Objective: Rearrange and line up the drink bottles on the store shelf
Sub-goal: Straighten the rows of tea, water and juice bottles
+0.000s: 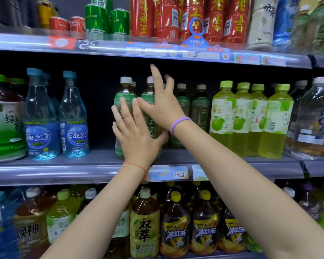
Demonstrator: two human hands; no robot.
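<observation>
My left hand [134,131] lies flat, fingers straight, against the front green tea bottle [124,101], which stands upright straight ahead on the middle shelf [64,171]. My right hand [163,105], fingers spread and holding nothing, reaches past its neighbour [149,90] toward the back rows. Both are equally near. There is open room to the left, before the blue water bottles [74,124]; yellow-green bottles [223,116] crowd the right.

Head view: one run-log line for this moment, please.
shelf: middle | left hand: open, on green tea bottles | right hand: open, fingers spread, same bottles | lining up: unfinished
</observation>
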